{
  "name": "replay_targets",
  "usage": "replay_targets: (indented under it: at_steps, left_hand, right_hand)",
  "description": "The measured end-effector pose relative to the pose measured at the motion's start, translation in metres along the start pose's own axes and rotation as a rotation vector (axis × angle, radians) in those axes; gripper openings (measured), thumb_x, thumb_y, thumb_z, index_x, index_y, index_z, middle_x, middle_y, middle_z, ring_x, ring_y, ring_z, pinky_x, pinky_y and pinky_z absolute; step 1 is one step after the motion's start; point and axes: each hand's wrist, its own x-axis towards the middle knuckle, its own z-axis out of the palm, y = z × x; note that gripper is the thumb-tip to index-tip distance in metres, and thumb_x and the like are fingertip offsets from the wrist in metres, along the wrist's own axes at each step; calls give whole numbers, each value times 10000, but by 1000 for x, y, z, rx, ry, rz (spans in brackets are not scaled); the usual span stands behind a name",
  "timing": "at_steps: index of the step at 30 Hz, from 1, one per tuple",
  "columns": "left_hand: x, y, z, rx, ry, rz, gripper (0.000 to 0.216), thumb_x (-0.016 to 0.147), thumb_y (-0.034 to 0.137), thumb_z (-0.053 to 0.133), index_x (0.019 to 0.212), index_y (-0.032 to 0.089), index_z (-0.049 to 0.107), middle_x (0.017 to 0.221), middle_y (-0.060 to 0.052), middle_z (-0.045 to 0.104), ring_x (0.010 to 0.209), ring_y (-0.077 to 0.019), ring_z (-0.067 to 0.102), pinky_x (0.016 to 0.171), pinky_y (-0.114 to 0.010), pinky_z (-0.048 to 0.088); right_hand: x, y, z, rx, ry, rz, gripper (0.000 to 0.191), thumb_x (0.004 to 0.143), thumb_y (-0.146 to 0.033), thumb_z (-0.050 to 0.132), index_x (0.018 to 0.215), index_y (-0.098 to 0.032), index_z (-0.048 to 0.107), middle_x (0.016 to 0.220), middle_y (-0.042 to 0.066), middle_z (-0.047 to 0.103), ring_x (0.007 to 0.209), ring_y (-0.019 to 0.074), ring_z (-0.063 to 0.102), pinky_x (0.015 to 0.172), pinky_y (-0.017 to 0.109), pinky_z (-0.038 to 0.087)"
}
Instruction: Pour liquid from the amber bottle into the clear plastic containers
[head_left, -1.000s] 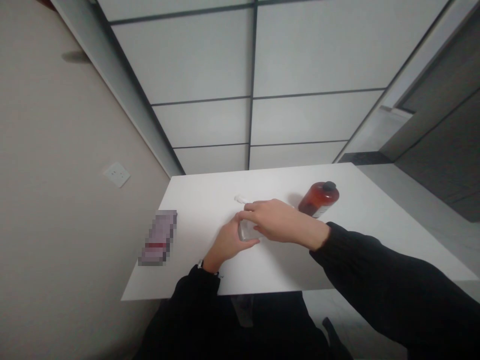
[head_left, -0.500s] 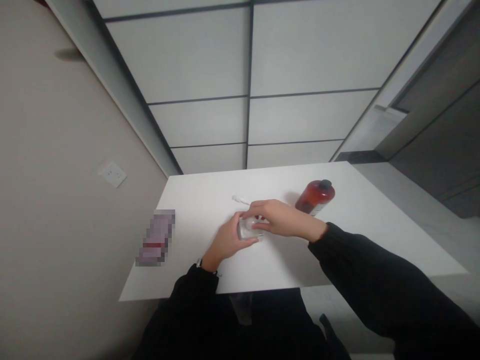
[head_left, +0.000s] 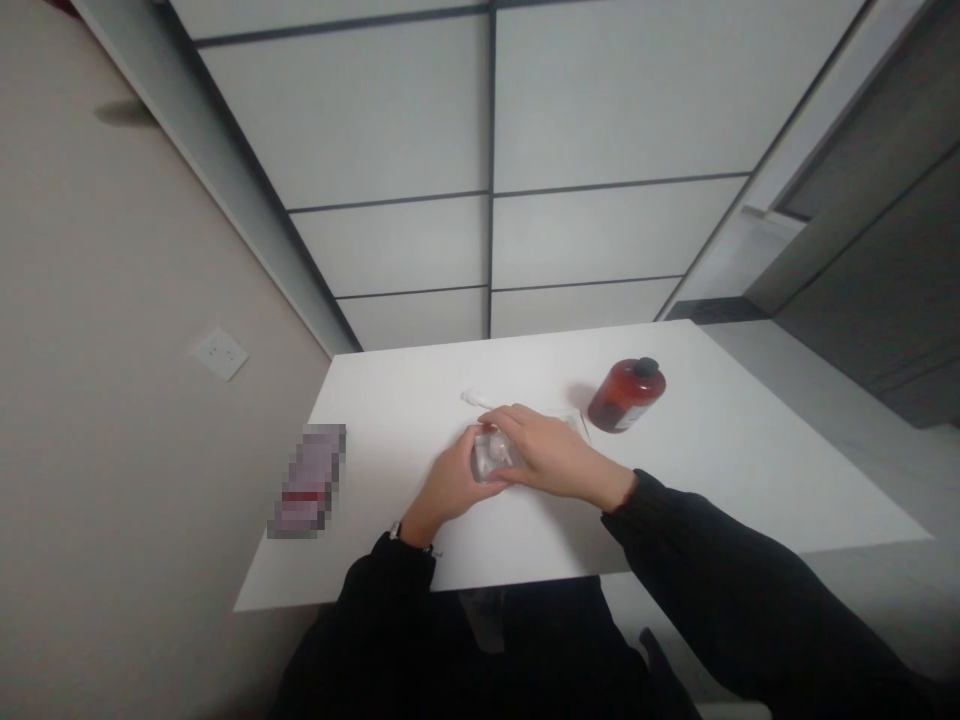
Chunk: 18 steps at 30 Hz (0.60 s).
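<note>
A clear jar (head_left: 493, 462) at the middle of the white table (head_left: 397, 395), between both hands.
I have the left hand (head_left: 450, 482) clamped around its left side; the right hand (head_left: 553, 455) lies over its right side — whether it grips, I can't tell. Just beyond lies a white stick (head_left: 472, 398); near my right wrist, a red-brown bottle (head_left: 628, 395) — and well left, a blurred purple object (head_left: 311, 478).
</note>
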Motion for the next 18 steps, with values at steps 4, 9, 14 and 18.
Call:
replay_targets:
  at_steps: [4,9,14,18]
  left_hand:
    - [0,-2,1,34,-17,6,599,770,359,845,1263,232,527,1246,-82,680,1154,-314,662,1003,-456,516]
    - [0,-4,2,46,-20,-13,676,765,365,837,1326,215,490,1303,-117,656,1184,-332,651,1022,-482,513]
    - [0,-3,2,47,-41,-9,689,761,414,846,1327,223,501,1317,-117,656,1222,-347,642,1051,-495,496]
    - [-1,1,1,31,-53,-5,646,774,358,830,1317,235,502,1307,-92,665,1172,-320,667,1016,-459,516]
  right_hand:
    - [-1,2,6,31,39,-41,267,935,-205,721,1198,-211,676,1134,94,733,1074,251,691,892,361,526]
    - [-2,7,18,39,93,-30,440,896,-337,783,1276,-172,635,1269,155,694,1180,306,659,931,424,544]
    - [-7,11,22,235,165,-2,380,948,-244,697,1318,-239,616,1269,99,716,1174,257,677,992,418,523]
    - [-8,7,30,247,211,111,617,867,-340,787,1417,-203,544,1169,118,721,1080,295,690,931,457,537]
